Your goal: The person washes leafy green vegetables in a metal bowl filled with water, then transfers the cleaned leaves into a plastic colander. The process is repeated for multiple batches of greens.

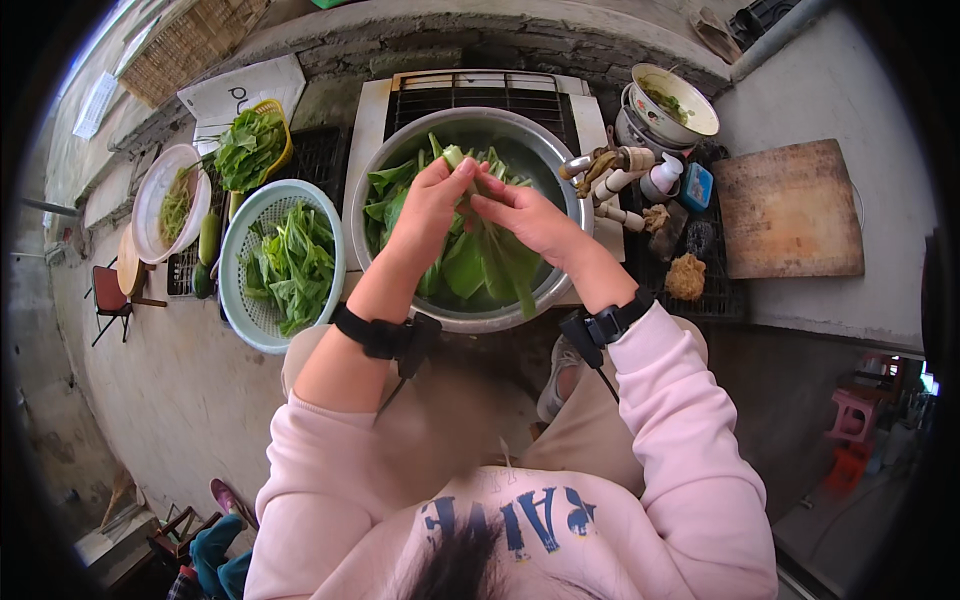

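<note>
A head of leafy greens (pixel 487 255) is held between both hands over a wide metal basin (pixel 360 247), its pale cut stem end pointing away from me. My left hand (pixel 442 187) grips it near the stem end, thumb and fingers closed. My right hand (pixel 517 210) pinches the stalks just beside it, the fingertips of both hands nearly touching. Some fingers are hidden behind the stalks. More greens (pixel 386 191) lie in water in the basin. To the left of it, a light-blue plastic colander (pixel 232 300) holds loose green leaves (pixel 292 262).
Behind the colander are a yellow basket (pixel 285 142) of leaves, a pale bowl (pixel 142 225) and a cucumber (pixel 209 238). Taps (pixel 619 161) reach over the basin's right rim. Farther right are a soap pump bottle (pixel 664 176), an enamel bowl (pixel 705 116) and a wooden board (pixel 795 210). Someone's legs (pixel 217 555) show lower left.
</note>
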`<state>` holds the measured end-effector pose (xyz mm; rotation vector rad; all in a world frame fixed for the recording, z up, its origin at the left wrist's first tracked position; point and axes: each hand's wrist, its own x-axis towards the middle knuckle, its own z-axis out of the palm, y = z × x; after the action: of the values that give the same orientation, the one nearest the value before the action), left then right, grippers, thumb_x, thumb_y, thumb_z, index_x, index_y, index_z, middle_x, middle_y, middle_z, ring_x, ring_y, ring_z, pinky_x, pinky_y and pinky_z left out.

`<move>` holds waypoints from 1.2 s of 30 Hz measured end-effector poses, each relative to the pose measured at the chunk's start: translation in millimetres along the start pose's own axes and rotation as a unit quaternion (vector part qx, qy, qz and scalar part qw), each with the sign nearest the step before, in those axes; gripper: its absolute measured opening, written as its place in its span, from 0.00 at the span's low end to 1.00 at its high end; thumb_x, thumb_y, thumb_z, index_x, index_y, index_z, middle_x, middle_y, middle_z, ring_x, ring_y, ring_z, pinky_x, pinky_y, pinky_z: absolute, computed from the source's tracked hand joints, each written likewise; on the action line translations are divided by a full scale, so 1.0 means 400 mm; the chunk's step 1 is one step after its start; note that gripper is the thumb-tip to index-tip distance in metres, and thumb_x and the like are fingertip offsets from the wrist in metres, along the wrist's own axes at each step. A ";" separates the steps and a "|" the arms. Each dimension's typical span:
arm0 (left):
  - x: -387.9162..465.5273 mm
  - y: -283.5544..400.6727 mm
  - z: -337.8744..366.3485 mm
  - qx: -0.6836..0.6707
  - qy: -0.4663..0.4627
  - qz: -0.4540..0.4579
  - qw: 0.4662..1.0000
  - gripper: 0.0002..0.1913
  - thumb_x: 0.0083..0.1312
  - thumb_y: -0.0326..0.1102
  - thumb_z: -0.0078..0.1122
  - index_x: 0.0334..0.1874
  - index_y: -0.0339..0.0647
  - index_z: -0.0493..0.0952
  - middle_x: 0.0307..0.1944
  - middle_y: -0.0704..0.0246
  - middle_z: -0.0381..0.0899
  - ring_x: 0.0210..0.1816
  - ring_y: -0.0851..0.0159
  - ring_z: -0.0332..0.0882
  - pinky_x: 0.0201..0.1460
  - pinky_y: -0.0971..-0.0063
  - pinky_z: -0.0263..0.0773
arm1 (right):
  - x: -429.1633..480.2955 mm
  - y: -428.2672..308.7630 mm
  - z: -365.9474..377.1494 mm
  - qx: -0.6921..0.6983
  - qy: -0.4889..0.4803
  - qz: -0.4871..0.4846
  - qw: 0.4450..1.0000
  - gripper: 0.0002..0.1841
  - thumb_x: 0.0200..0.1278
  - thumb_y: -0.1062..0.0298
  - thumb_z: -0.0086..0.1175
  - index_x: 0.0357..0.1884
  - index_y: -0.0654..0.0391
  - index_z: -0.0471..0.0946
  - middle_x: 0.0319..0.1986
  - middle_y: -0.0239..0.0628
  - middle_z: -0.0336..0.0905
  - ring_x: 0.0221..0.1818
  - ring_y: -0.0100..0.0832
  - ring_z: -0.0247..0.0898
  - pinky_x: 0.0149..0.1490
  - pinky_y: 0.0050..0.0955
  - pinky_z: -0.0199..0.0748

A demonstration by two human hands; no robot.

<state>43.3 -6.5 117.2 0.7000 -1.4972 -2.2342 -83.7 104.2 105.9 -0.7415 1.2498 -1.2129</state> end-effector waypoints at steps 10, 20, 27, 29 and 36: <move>0.006 0.013 0.002 -0.272 -0.009 0.020 0.962 0.05 0.73 0.31 0.46 0.45 0.37 0.69 0.32 0.72 0.72 0.30 0.71 0.67 0.50 0.76 0.72 | 0.019 0.031 0.062 -0.027 0.083 -0.100 0.991 0.13 0.71 0.63 0.51 0.50 0.60 0.77 0.33 0.27 0.76 0.33 0.18 0.69 0.42 0.20 0.69; 0.038 0.061 -0.112 -0.262 0.061 0.048 0.962 0.02 0.69 0.24 0.48 0.38 0.39 0.70 0.29 0.73 0.70 0.27 0.72 0.67 0.56 0.65 0.72 | -0.008 -0.019 0.015 -0.191 -0.059 -0.128 0.971 0.12 0.70 0.60 0.53 0.34 0.58 0.77 0.26 0.28 0.75 0.32 0.19 0.69 0.42 0.21 0.68; 0.000 0.015 -0.105 0.102 0.024 -0.096 0.990 0.17 0.68 0.44 0.56 0.50 0.37 0.75 0.39 0.70 0.79 0.37 0.72 0.77 0.44 0.77 0.73 | -0.001 -0.008 -0.044 0.323 0.025 -0.048 0.945 0.14 0.74 0.54 0.47 0.38 0.55 0.73 0.30 0.31 0.72 0.38 0.29 0.72 0.50 0.30 0.72; -0.013 -0.024 -0.058 0.043 -0.017 -0.153 0.987 0.23 0.69 0.51 0.56 0.54 0.38 0.74 0.42 0.70 0.79 0.41 0.73 0.77 0.44 0.76 0.73 | 0.002 -0.006 -0.045 0.318 0.027 -0.055 0.946 0.15 0.74 0.53 0.46 0.40 0.55 0.72 0.31 0.32 0.73 0.38 0.30 0.72 0.48 0.31 0.73; -0.034 -0.050 0.007 0.026 -0.129 -0.197 0.971 0.25 0.64 0.53 0.64 0.47 0.36 0.73 0.41 0.70 0.79 0.43 0.73 0.79 0.46 0.74 0.76 | 0.022 -0.012 -0.015 0.185 0.115 -0.123 0.968 0.17 0.73 0.51 0.47 0.41 0.57 0.72 0.29 0.34 0.75 0.33 0.26 0.73 0.42 0.26 0.73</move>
<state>52.2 10.5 102.3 0.8089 -1.6616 -2.6775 -91.6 95.7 106.5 -0.4972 1.0896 -1.7212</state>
